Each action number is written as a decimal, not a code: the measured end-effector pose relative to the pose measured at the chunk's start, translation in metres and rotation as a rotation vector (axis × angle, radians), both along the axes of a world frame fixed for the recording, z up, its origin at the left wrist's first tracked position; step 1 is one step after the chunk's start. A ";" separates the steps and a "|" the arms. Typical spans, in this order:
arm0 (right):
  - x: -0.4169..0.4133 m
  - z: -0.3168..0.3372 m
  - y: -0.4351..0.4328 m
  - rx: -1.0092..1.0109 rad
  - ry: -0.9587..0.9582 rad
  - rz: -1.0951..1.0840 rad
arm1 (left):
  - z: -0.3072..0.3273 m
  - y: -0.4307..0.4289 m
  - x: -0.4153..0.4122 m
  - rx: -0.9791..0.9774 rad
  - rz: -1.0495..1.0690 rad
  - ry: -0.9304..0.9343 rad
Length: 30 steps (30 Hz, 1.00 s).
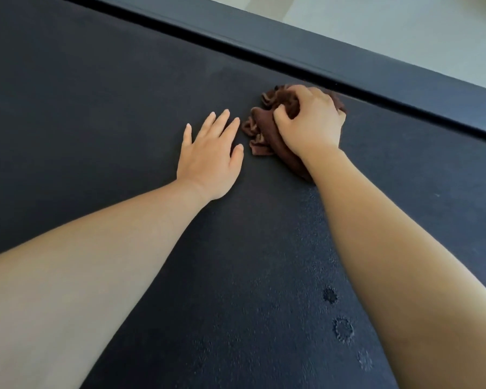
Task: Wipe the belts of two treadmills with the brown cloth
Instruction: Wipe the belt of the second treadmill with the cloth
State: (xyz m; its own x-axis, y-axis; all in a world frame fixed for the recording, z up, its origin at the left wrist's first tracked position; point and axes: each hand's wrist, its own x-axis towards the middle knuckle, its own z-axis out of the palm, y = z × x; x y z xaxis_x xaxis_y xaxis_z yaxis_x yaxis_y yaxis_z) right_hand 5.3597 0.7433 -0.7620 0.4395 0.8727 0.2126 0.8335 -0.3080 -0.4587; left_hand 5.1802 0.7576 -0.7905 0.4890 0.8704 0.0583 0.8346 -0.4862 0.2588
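A dark treadmill belt [101, 108] fills nearly the whole view. On it, near its far edge, lies the crumpled brown cloth [263, 130]. My right hand [312, 122] presses down on the cloth with fingers curled into its folds. My left hand [211, 155] lies flat on the belt just left of the cloth, fingers spread and holding nothing, its fingertips a short gap from the cloth's edge. Part of the cloth is hidden under my right hand and wrist.
A dark side rail [348, 51] runs diagonally along the belt's far edge, with a narrow black gap between them. Beyond it is pale floor [404, 21]. A few round damp marks [343, 328] dot the belt near my right forearm.
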 end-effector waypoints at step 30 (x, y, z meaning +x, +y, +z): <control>-0.179 0.004 -0.328 -0.003 0.018 -0.293 | 0.007 -0.129 -0.061 -0.020 -0.662 0.069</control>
State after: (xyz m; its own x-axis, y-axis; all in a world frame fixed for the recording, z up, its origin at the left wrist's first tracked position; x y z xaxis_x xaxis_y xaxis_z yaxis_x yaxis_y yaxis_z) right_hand 5.1810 0.4151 -0.7580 0.6768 0.7085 0.2001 0.7004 -0.5360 -0.4712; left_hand 5.1187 0.6287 -0.7831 0.9226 0.3856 -0.0052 0.3764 -0.8974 0.2301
